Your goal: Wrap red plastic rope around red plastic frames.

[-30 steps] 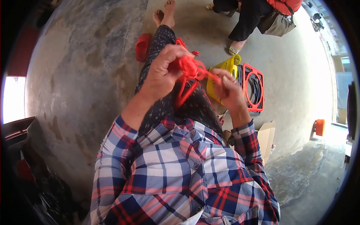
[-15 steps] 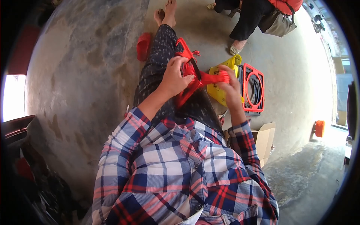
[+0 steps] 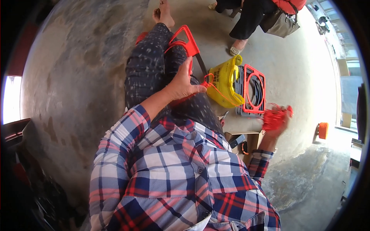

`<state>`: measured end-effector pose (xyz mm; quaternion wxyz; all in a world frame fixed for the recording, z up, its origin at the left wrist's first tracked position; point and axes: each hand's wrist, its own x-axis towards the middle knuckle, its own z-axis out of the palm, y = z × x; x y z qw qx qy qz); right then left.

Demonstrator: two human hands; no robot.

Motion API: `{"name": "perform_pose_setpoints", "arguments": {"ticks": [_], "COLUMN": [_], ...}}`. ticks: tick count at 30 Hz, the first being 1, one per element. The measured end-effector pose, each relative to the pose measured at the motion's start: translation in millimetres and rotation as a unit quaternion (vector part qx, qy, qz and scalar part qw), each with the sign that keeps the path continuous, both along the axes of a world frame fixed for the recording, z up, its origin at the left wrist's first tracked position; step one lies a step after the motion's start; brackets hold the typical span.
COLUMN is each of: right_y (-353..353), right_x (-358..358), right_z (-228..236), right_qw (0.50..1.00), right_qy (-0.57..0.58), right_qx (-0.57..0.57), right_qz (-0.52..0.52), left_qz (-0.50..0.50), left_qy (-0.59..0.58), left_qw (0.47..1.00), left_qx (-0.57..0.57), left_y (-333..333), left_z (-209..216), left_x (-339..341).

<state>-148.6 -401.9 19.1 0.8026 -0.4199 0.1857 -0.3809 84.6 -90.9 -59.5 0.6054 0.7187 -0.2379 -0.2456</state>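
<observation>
A red plastic frame with an open handle lies over my thighs, a black flat strip alongside it. My left hand grips the frame from its left side, thumb pointing right; its lower part is hidden by the hand. Out to the right, my right hand is closed round a bundle of red string, slightly blurred. A thin red strand runs from a red knot beside the frame toward that bundle.
Right of my legs stands a yellow bag against a stack of black frames with a red one outermost. Nearer are a cardboard box holding small tools and a red-handled tool. Another person's foot rests beyond.
My right hand has swung from beside the frame out to the lower right with the string bundle, drawing out a strand. The frame has turned in my left hand.
</observation>
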Motion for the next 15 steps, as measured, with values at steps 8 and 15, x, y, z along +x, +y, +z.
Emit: {"name": "perform_pose_setpoints", "arguments": {"ticks": [8,15], "right_y": [123.4,143.5], "right_x": [123.0,105.7], "right_z": [-69.3,-4.6], "right_qw": [0.91,0.859], "right_qy": [0.22,0.243], "right_qx": [-0.073,-0.154], "right_qz": [0.343,0.423], "left_qz": [-0.001,0.047], "left_qy": [-0.04,-0.006], "left_qw": [0.999,0.999], "left_qx": [0.033,0.011], "left_y": [-3.8,1.3], "left_z": [-18.1,-16.1], "left_x": [17.2,17.9]}}
